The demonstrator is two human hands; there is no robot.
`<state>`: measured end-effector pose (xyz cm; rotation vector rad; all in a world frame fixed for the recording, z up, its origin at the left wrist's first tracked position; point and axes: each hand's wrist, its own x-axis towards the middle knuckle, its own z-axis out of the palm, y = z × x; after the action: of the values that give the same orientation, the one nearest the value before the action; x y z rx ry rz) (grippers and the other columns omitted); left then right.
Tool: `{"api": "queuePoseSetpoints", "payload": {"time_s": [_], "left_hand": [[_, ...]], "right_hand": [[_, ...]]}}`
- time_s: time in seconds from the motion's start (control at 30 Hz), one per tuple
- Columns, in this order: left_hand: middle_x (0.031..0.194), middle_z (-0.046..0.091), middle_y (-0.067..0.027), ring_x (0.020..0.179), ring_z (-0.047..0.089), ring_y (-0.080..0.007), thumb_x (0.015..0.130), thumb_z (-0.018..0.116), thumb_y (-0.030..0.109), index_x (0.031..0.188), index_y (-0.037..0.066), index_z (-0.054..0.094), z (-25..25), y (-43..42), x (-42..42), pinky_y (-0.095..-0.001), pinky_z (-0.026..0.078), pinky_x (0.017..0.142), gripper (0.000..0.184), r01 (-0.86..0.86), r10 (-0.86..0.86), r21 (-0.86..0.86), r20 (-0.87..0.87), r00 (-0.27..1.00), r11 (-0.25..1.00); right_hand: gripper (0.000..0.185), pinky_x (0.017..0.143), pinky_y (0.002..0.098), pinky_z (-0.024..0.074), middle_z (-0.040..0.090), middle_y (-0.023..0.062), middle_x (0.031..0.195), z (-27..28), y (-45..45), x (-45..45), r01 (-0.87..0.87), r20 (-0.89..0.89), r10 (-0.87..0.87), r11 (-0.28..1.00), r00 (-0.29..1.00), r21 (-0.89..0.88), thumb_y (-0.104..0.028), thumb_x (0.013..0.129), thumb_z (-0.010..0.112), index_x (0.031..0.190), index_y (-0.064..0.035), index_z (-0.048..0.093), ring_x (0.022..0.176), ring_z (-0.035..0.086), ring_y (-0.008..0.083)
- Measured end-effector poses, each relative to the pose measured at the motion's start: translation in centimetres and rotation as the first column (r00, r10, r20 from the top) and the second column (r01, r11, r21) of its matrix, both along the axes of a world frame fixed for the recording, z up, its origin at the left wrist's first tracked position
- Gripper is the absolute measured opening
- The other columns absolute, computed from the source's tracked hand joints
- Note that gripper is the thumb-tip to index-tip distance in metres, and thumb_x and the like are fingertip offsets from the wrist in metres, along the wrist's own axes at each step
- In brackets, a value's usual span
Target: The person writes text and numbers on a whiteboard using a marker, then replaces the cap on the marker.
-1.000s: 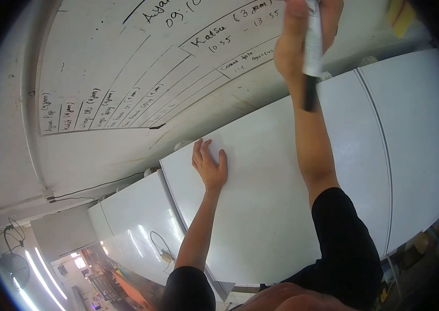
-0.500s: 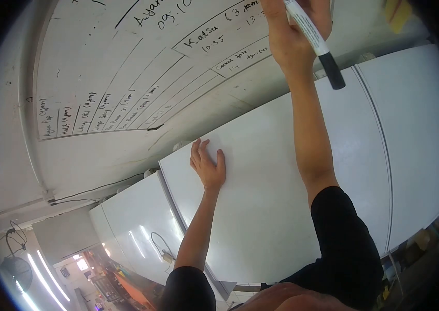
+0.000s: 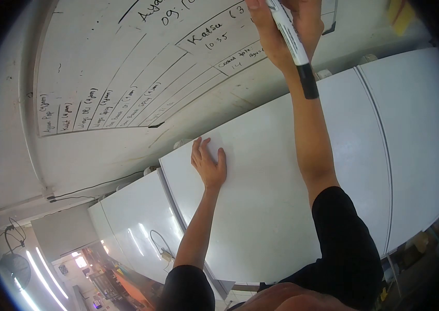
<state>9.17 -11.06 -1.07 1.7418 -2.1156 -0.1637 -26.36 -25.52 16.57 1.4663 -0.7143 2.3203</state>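
The right hand (image 3: pixel 306 28) is pinching one white cylindrical marker with a black end (image 3: pixel 291 44) before one white, black-ruled board (image 3: pixel 100 57) showing "Katsu", "10 35" and "Kulit (4 jam)". The left hand (image 3: pixel 209 167) is resting, fingers spread, on a glossy white flat panel (image 3: pixel 261 197).

Fairly bright fisheye view with curved edges and black corners, tube lights (image 3: pixel 52 272) glowing at lower left, and streaky glare across a glossy white surface (image 3: pixel 136 225).
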Motion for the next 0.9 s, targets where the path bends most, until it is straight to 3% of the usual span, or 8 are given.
{"api": "queuePoseSetpoints", "payload": {"time_s": [0.1, 0.23, 0.7, 0.8, 0.9], "left_hand": [[0.155, 0.046, -0.0179, 0.149, 0.038, -0.0397, 0.094, 0.069, 0.026, 0.141, 0.009, 0.056, 0.1, -0.1, -0.2, -0.0548, 0.026, 0.121, 0.052, -0.003, 0.003, -0.004, 0.002, 1.0, 1.0], [0.155, 0.047, -0.0178, 0.148, 0.039, -0.0403, 0.094, 0.069, 0.026, 0.141, 0.008, 0.057, -0.1, -0.1, 0.0, -0.055, 0.026, 0.121, 0.052, 0.006, -0.006, -0.024, -0.001, 1.0, 1.0], [0.155, 0.046, -0.0177, 0.149, 0.038, -0.0407, 0.093, 0.07, 0.026, 0.141, 0.008, 0.057, -0.1, -0.1, 0.1, -0.055, 0.025, 0.121, 0.052, -0.006, 0.006, -0.008, -0.005, 1.0, 1.0], [0.156, 0.045, -0.0178, 0.149, 0.037, -0.0393, 0.095, 0.068, 0.027, 0.142, 0.009, 0.056, 0.1, -0.1, -0.1, -0.0545, 0.024, 0.122, 0.052, -0.009, 0.009, 0.006, 0.0, 1.0, 1.0], [0.157, 0.045, -0.0179, 0.149, 0.037, -0.0387, 0.096, 0.067, 0.027, 0.143, 0.009, 0.055, 0.0, -0.1, 0.1, -0.0544, 0.024, 0.122, 0.052, -0.003, 0.003, -0.001, 0.002, 1.0, 1.0]], "right_hand": [[0.03, 0.081, 0.0293, 0.0632, 0.069, 0.0136, 0.111, 0.0, -0.7, -0.1, -0.049, 0.01, 0.05, 0.991, 0.999, -0.127, -0.008, 0.098, 0.076, 0.121, -0.0012, 0.059, 0.098, 0.074, 0.019], [0.024, 0.074, 0.0259, 0.0596, 0.07, 0.0137, 0.109, -0.1, 0.4, -0.4, 0.027, 0.027, -0.026, 0.999, 0.999, -0.036, -0.005, 0.094, 0.079, 0.112, -0.001, 0.064, 0.086, 0.069, 0.0147], [0.025, 0.083, 0.0301, 0.0621, 0.072, 0.0197, 0.117, 0.3, 0.9, 0.1, 0.018, 0.085, -0.027, 0.994, 0.996, 0.108, -0.007, 0.093, 0.08, 0.113, -0.0005, 0.066, 0.098, 0.073, 0.0201], [0.023, 0.084, 0.0302, 0.062, 0.072, 0.0198, 0.116, 0.4, 1.0, 0.3, -0.057, 0.137, 0.041, 0.992, 0.99, 0.112, -0.007, 0.094, 0.08, 0.111, -0.0004, 0.067, 0.097, 0.074, 0.0202], [0.022, 0.084, 0.0311, 0.0618, 0.072, 0.0197, 0.114, 0.0, 0.5, 0.0, -0.003, 0.109, -0.005, 0.998, 0.994, 0.068, -0.008, 0.094, 0.08, 0.11, 0.0001, 0.067, 0.098, 0.074, 0.0209]]}}
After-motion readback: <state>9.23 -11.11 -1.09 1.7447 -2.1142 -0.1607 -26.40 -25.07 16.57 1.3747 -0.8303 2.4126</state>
